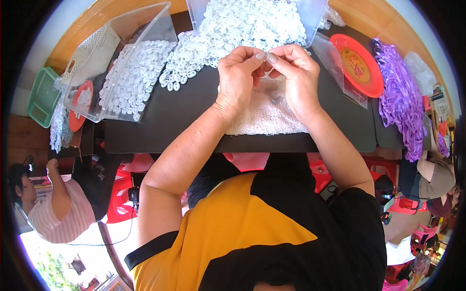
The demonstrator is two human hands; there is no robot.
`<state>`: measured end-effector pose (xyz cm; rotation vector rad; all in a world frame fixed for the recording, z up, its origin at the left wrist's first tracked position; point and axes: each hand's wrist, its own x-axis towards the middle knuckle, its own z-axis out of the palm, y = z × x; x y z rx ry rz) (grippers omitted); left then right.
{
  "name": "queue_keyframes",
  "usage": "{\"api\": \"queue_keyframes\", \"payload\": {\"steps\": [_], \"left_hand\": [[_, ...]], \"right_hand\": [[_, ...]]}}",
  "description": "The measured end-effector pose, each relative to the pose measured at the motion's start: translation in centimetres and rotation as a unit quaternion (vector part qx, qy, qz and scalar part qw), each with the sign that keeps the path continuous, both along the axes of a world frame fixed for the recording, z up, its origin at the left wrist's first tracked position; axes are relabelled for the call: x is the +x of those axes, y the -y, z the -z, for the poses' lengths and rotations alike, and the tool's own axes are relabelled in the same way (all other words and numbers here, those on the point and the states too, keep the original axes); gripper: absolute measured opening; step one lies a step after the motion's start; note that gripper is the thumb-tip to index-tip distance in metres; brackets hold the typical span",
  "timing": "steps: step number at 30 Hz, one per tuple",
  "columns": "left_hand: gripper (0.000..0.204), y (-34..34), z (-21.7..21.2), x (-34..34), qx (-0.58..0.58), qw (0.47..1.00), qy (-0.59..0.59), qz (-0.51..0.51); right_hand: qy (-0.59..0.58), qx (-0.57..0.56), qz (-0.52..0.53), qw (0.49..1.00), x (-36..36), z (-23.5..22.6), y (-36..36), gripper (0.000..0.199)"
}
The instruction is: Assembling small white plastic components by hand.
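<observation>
My left hand (239, 72) and my right hand (297, 72) meet fingertip to fingertip above a pale pink towel (267, 114). Thumb and forefinger are pinched together on each hand, and whatever sits between them is too small or hidden to make out. Just beyond my hands, a heap of small white oval ring-like plastic pieces (247, 24) spills out of a clear plastic bin (315, 22) onto the dark table (167, 123).
A second clear bin (158, 41) of white pieces lies at the left, near a green basket (41, 99). On the right are a red plate (374, 80) and a bundle of purple straps (400, 97). Other people sit at left (63, 208) and right (434, 182).
</observation>
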<state>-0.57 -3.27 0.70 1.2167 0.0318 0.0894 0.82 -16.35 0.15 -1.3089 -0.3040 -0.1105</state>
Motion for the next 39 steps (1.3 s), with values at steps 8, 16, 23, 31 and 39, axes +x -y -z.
{"api": "queue_keyframes", "payload": {"steps": [8, 16, 23, 31, 39], "left_hand": [[0.011, -0.6, 0.1, 0.5, 0.014, 1.000, -0.001, 0.022], [0.012, -0.7, 0.0, 0.4, 0.053, 0.999, 0.007, 0.008], [0.011, -1.0, -0.1, 0.5, 0.080, 0.997, 0.013, 0.012], [0.010, -1.0, 0.5, 0.8, 0.180, 0.982, 0.048, 0.001], [0.010, -0.9, 0.6, 0.7, 0.204, 0.978, 0.049, 0.010]], "right_hand": [[-0.004, -0.008, -0.012, 1.000, 0.2, 0.0, 0.2, 0.006], [0.003, -0.085, -0.003, 0.996, 0.1, 0.1, 0.0, 0.005], [0.029, -0.102, 0.034, 0.994, 0.6, 0.0, 0.7, 0.005], [0.070, -0.150, 0.036, 0.986, 1.0, -0.1, 1.0, 0.004], [0.079, -0.163, 0.029, 0.983, 0.9, 0.3, 1.0, 0.004]]}}
